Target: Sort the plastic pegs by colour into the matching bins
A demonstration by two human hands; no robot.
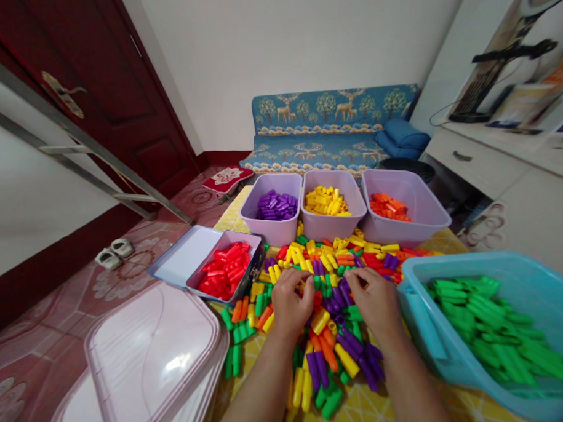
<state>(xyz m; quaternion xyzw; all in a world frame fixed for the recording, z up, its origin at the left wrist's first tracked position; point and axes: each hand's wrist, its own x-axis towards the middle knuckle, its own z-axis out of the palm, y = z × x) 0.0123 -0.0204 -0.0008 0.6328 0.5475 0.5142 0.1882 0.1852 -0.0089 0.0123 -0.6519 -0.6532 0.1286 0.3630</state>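
Observation:
My left hand (291, 298) is over the middle of a mixed pile of plastic pieces, fingers curled with thumb and fingertips close together; what they hold, if anything, is too small to name. My right hand (373, 296) is just to its right, fingers bent in a similar pinch beside green and purple pieces. Between the wrists lie a yellow piece (320, 321), orange pieces and purple pieces (355, 344). Behind the pile stand lilac bins of purple pieces (277, 205), yellow pieces (326, 201) and orange pieces (390, 207). The hands are apart.
An open tin (190, 272) of red pieces stands left of the pile. A blue tub (505, 261) of green pieces is at the right. Stacked lids (152, 338) lie at the lower left. Behind the yellow-covered table is a blue patterned sofa (316, 139).

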